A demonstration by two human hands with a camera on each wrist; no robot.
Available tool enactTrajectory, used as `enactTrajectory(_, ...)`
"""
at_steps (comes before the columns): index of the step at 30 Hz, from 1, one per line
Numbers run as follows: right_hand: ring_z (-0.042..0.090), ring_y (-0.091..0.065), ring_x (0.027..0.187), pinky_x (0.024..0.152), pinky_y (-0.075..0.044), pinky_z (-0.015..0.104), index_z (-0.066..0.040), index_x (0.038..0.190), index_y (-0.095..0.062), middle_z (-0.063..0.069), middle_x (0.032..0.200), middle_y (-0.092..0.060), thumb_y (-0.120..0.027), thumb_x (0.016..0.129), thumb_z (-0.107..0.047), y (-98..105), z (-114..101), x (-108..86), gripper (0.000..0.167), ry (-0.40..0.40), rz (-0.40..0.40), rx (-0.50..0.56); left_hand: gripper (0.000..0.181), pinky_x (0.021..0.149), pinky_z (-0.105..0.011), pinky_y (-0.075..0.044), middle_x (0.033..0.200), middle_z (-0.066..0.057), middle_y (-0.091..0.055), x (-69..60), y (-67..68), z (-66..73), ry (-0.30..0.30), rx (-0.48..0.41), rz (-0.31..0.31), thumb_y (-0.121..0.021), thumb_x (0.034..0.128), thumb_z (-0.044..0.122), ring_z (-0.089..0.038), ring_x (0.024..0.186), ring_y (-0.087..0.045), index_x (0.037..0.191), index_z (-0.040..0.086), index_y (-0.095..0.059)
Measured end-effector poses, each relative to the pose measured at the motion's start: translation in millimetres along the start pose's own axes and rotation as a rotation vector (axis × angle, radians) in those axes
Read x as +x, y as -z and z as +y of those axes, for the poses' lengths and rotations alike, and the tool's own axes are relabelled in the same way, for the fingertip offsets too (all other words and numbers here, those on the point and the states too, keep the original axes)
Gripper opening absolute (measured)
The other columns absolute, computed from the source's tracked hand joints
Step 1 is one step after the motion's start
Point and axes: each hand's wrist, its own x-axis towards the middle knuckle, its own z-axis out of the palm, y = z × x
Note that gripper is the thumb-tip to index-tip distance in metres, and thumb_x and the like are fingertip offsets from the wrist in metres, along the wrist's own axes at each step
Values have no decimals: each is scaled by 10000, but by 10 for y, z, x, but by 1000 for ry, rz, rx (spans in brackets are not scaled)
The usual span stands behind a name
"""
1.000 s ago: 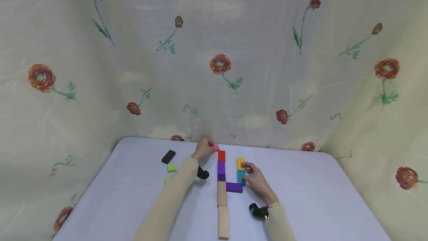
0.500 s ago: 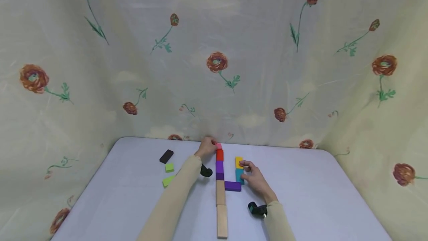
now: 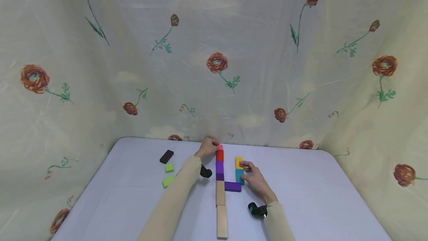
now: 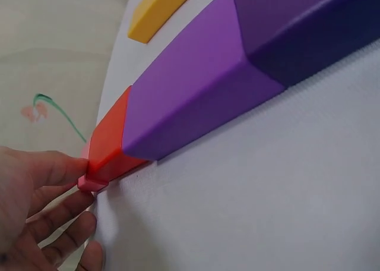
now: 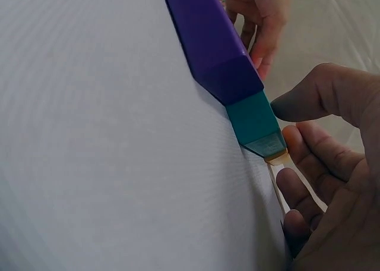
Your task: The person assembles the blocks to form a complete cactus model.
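My left hand (image 3: 207, 147) pinches a small pink block (image 4: 93, 183) at the far end of a row of blocks. The pink block sits against a red block (image 3: 219, 155). Nearer along the row come a purple block (image 3: 219, 167) and two plain wooden blocks (image 3: 220, 192). To the right, my right hand (image 3: 255, 179) lies with loosely bent fingers beside a yellow block (image 3: 238, 161) and a teal block (image 3: 239, 176). In the right wrist view its thumb is close to the teal block's edge and a fingertip is at the yellow end. A dark purple block (image 3: 233, 186) joins the row's right side.
On the left of the white table (image 3: 133, 196) lie a black block (image 3: 166, 156) and two lime green blocks (image 3: 169, 168), one partly behind my left sleeve. A flowered curtain (image 3: 214, 99) stands close behind the table's far edge.
My left hand has moved slightly right with the pink block, which now sits in line behind the red one. The right hand has stayed beside the yellow and teal blocks.
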Motion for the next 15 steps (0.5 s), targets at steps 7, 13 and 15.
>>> enactTrajectory(7,304,-415,1245,1056,-325,544,-109,1330,-514,94,1358,-525,-626,837,-35,-3,-18,-16,511,-25,1,10,282,879,-362,-527,1113,-160,-649,-22,-2,1,41,-35,-24,-602,897,21,-239,932,-572,1169,-19,-666)
enactTrajectory(13,294,-414,1246,1054,-323,551,-120,1335,-511,87,1364,-517,-623,837,-45,-7,-44,-25,516,-35,2,9,291,891,-364,-518,1125,-154,-647,-35,8,-2,36,-34,-21,-608,896,19,-241,958,-568,1179,-11,-667)
enactTrajectory(15,294,-415,1247,1056,-321,552,-120,1334,-512,85,1366,-517,-624,838,-48,-2,-47,-21,514,-27,1,8,299,905,-374,-512,1141,-164,-642,-31,17,-1,26,-25,-23,-604,898,21,-249,976,-564,1190,-14,-660)
